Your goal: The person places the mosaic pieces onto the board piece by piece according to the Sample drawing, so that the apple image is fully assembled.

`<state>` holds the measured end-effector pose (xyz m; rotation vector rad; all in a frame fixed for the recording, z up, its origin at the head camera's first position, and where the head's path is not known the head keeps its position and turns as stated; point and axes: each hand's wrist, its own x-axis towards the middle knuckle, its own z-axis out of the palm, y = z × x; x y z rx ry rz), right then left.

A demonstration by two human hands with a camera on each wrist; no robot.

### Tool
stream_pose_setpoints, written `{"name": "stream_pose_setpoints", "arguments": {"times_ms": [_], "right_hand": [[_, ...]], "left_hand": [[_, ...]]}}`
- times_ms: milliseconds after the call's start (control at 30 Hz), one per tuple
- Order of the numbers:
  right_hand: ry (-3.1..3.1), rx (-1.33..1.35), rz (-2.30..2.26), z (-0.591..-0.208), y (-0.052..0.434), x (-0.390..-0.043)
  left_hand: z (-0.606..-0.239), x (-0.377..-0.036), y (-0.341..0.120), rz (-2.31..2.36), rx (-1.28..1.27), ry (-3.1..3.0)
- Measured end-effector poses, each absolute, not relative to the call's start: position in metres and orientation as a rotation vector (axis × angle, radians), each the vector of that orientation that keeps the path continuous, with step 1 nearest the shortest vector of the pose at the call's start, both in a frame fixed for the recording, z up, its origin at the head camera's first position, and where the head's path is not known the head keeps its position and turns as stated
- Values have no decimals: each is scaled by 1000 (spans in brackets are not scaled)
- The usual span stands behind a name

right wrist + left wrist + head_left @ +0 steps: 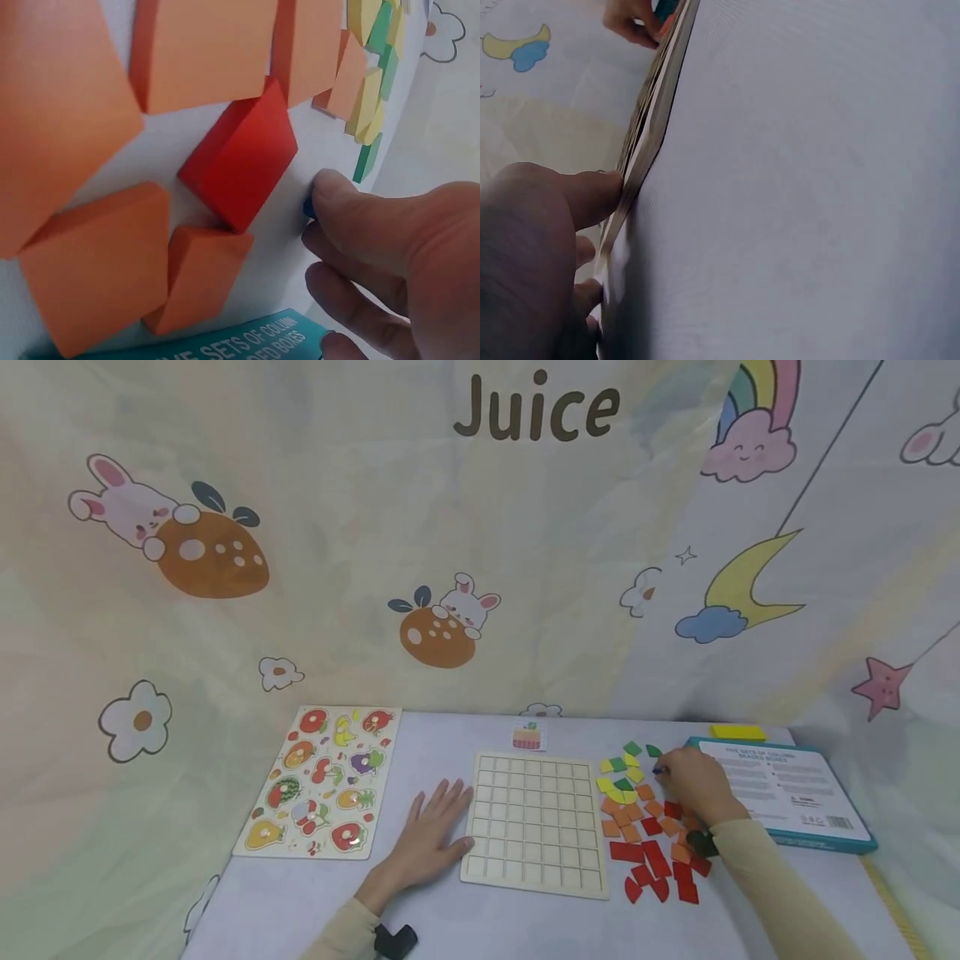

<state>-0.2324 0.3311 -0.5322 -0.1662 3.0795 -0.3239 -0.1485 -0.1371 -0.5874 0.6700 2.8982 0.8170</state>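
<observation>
My left hand (429,839) rests on the table with spread fingers, at the left edge of a pale wooden grid board (534,827). Its thumb (592,196) touches the board's side in the left wrist view. Between thumb and fingertips, my right hand (697,781) pinches a small dark blue piece (308,208), mostly hidden by the fingers. Around that hand lie loose flat blocks: green pieces (632,748), yellow pieces (604,785), orange squares (611,828) and red pieces (657,858). A red block (251,161) lies near the fingertips in the right wrist view.
A teal-edged box (787,789) lies right of the blocks, with a yellow block (738,732) behind it. Behind the grid stands a small picture card (529,736). At the left lies a fruit puzzle board (330,852). A printed cloth (337,527) hangs behind the table.
</observation>
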Motion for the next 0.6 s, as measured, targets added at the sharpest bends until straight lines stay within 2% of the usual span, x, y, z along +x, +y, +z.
{"name": "stream_pose_setpoints", "arguments": {"times_ms": [433,600], "right_hand": [[2885,-52,-507,-535,337,-237],[2875,-91,-580,-536,338,-238]], "left_hand": [[-592,-145,-137,669,694,2956],[-592,-145,-138,642,701,2973]]}}
